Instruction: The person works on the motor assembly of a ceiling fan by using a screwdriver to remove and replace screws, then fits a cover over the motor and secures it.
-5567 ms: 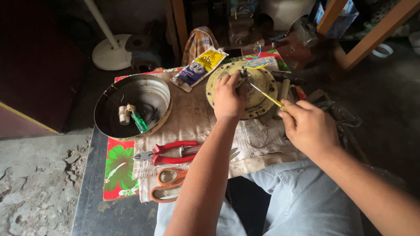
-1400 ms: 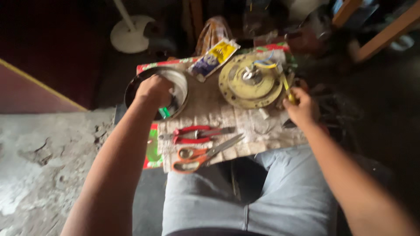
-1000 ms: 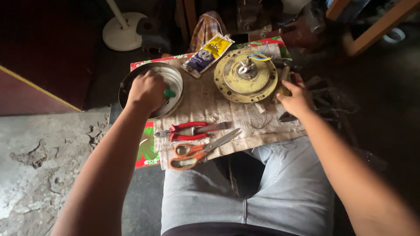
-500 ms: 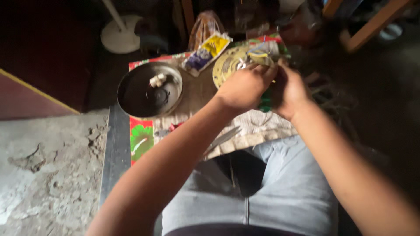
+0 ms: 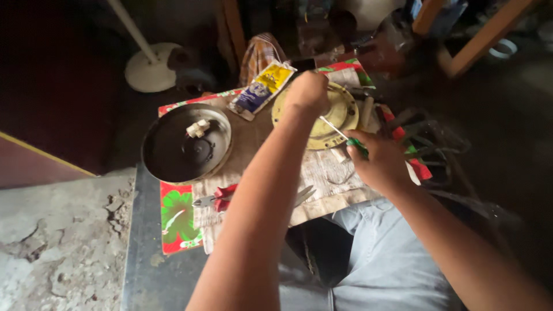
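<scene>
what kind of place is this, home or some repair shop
Probably a small, informal repair spot. Pliers lie on a paper-covered board over the lap, a round yellow metal part is being worked with a screwdriver, and the concrete floor is cracked.

— What carries the things?

— A small dark table (image 5: 144, 276), covered by a red and green flowered cloth (image 5: 178, 222) with sheets of newspaper (image 5: 322, 173) over it.

— What lies on top?

— A dark round metal pan (image 5: 184, 147) near the left edge, a yellowish round metal disc (image 5: 340, 112) toward the far right corner, a yellow and blue packet (image 5: 262, 89) at the far edge, and red-handled pliers (image 5: 216, 198) near the front edge.
</scene>
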